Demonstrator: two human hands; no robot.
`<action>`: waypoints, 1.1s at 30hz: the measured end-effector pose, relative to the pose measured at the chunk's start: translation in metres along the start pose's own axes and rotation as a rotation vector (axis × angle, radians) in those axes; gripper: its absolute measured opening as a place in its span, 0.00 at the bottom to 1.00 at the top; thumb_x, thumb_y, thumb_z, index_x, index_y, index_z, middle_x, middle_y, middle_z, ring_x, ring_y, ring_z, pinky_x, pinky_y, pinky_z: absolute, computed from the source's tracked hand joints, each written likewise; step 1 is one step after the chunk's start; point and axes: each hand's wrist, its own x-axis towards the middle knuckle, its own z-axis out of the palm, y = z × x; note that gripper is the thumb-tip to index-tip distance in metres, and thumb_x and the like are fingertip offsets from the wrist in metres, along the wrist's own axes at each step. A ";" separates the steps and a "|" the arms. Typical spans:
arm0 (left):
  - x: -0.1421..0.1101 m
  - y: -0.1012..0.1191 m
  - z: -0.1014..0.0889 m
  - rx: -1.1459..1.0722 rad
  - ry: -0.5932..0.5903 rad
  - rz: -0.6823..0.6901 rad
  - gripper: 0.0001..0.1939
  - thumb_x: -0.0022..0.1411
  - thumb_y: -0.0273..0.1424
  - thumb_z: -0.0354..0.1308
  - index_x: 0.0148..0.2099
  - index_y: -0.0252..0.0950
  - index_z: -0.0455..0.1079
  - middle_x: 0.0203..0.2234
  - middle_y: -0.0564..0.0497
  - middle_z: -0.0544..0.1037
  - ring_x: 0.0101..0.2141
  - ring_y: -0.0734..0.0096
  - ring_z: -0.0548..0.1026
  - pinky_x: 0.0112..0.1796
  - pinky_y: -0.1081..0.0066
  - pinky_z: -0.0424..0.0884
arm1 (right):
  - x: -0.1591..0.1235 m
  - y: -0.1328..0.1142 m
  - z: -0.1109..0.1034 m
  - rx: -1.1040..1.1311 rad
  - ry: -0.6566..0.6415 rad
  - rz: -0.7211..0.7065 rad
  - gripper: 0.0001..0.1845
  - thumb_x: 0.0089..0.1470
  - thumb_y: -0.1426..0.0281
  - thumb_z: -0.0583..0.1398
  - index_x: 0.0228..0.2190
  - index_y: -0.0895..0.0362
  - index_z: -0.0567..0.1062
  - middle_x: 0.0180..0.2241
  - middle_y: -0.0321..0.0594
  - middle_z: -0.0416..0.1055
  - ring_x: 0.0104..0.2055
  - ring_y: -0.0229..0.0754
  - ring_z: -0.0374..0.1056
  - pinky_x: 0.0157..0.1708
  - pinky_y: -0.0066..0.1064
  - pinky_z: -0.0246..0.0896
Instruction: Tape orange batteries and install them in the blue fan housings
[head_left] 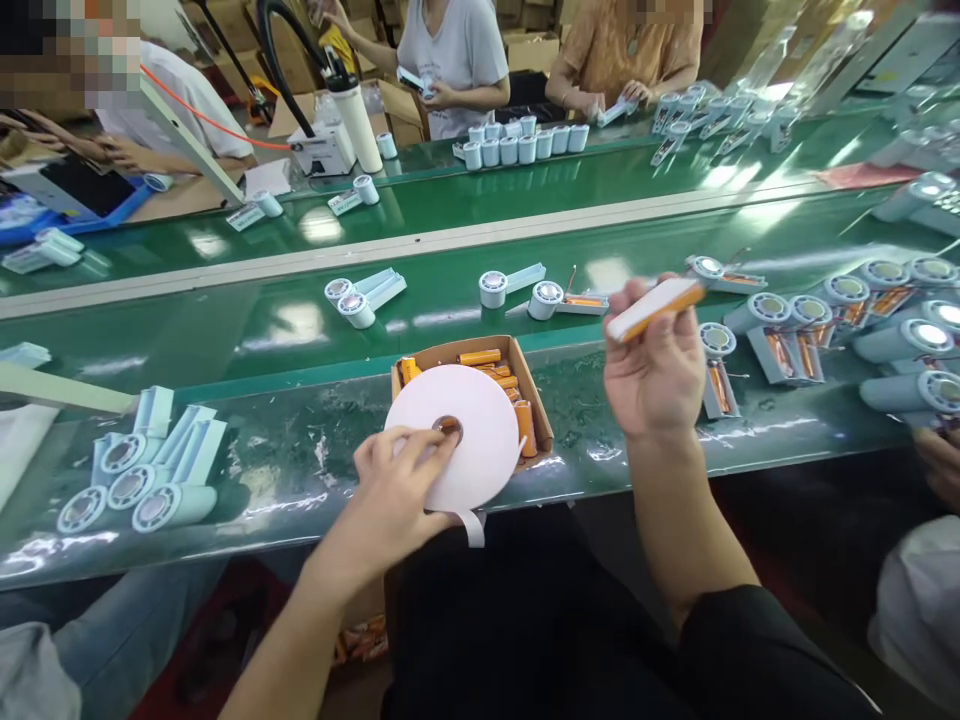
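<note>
My left hand (394,485) grips a large flat roll of white tape (487,425), its fingertips at the core hole and the thumb near the lower edge. A short tail of tape (472,527) hangs off the bottom of the roll. Under the roll, an open cardboard box (541,420) contains several orange cylindrical batteries (480,357); the roll hides part of them. Raised to the right of the box, my right hand (660,385) holds an orange battery pack (664,308) between thumb and fingers. A white strip covers its upper face.
Light-blue fan-like housings (171,500) lie in a group at the left. More housings (810,312), several with orange batteries inside, crowd the right side. A green conveyor belt (435,290) carries others. Across it, people (457,60) handle similar parts.
</note>
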 end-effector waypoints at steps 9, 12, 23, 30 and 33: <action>0.230 -0.018 -0.027 -0.085 -0.260 -0.025 0.24 0.72 0.46 0.54 0.65 0.48 0.74 0.59 0.48 0.79 0.52 0.54 0.78 0.49 0.61 0.74 | -0.042 -0.004 -0.018 -0.046 -0.174 0.266 0.27 0.55 0.59 0.75 0.46 0.41 0.64 0.45 0.32 0.85 0.44 0.45 0.84 0.48 0.41 0.81; 0.305 -0.009 0.006 0.138 -0.171 -0.052 0.31 0.72 0.41 0.56 0.73 0.44 0.63 0.70 0.41 0.67 0.65 0.43 0.66 0.57 0.54 0.71 | -0.039 -0.007 -0.015 -0.110 -0.189 0.329 0.30 0.54 0.57 0.75 0.45 0.42 0.62 0.45 0.34 0.85 0.42 0.49 0.84 0.46 0.46 0.82; 0.327 -0.062 0.022 0.233 -0.439 0.000 0.20 0.51 0.27 0.66 0.48 0.38 0.84 0.49 0.37 0.82 0.51 0.47 0.79 0.53 0.59 0.73 | 0.005 0.001 -0.031 -0.375 -0.296 0.270 0.27 0.55 0.55 0.73 0.45 0.46 0.65 0.38 0.36 0.82 0.41 0.46 0.82 0.39 0.38 0.77; 0.319 -0.074 0.009 0.178 -0.519 0.037 0.15 0.52 0.32 0.67 0.43 0.45 0.85 0.39 0.50 0.86 0.42 0.62 0.81 0.45 0.72 0.72 | 0.080 0.078 0.006 -0.549 -0.410 0.226 0.26 0.50 0.60 0.70 0.48 0.53 0.71 0.32 0.34 0.82 0.34 0.43 0.79 0.43 0.39 0.75; 0.322 -0.070 0.007 0.140 -0.500 0.044 0.12 0.56 0.34 0.66 0.43 0.46 0.85 0.39 0.52 0.86 0.43 0.64 0.81 0.44 0.73 0.71 | 0.093 0.098 0.020 -0.832 -0.524 0.210 0.22 0.55 0.66 0.66 0.51 0.54 0.73 0.32 0.35 0.83 0.36 0.44 0.79 0.44 0.35 0.72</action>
